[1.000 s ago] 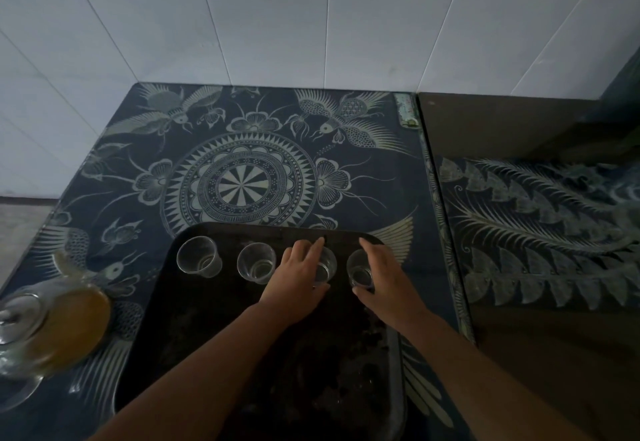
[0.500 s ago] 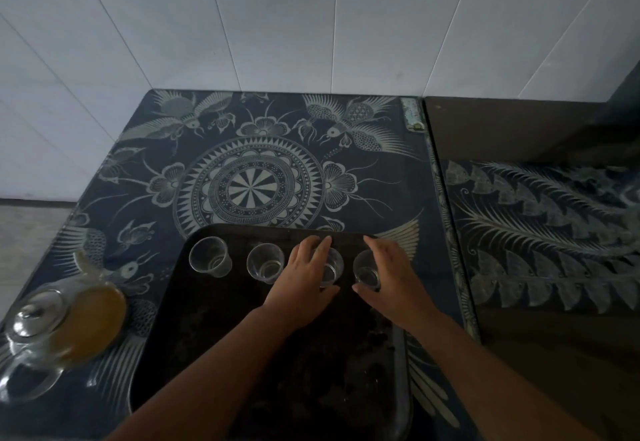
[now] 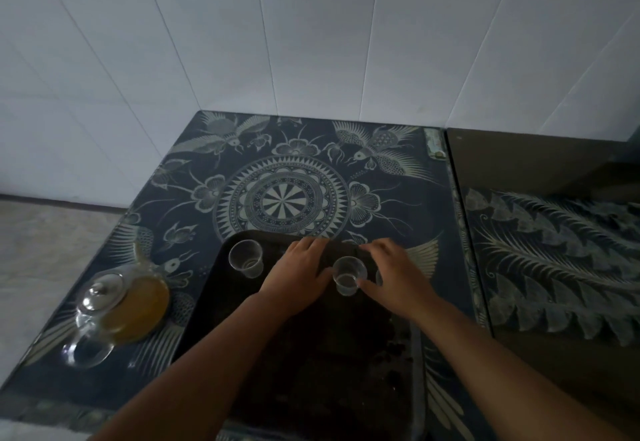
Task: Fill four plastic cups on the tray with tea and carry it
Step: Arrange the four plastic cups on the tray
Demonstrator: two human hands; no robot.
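I'm stretching my left hand [image 3: 298, 276] and right hand [image 3: 393, 276] over the dark tray [image 3: 311, 354] on the bench [image 3: 194, 163], flanking the middle cup [image 3: 348, 274], the left cup [image 3: 246, 258] standing apart; palms are hiding any grip, can't tell.

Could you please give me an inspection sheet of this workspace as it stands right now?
Surface: patterned table with a dark tray lying on it.
Job's things: on the tray, the left cup and the middle cup look unfilled. The edge of a third cup shows behind the right hand, and no fourth is visible. The glass teapot of amber tea stands left of the tray.
Clutter: dark specks on the tray.
Hands: the left hand has straight fingers beside the middle cup. The right hand arches at its other side, grip unclear.
Cables: nothing seen.
Surroundings: white panelled wall, a second table on the right and the floor on the left.
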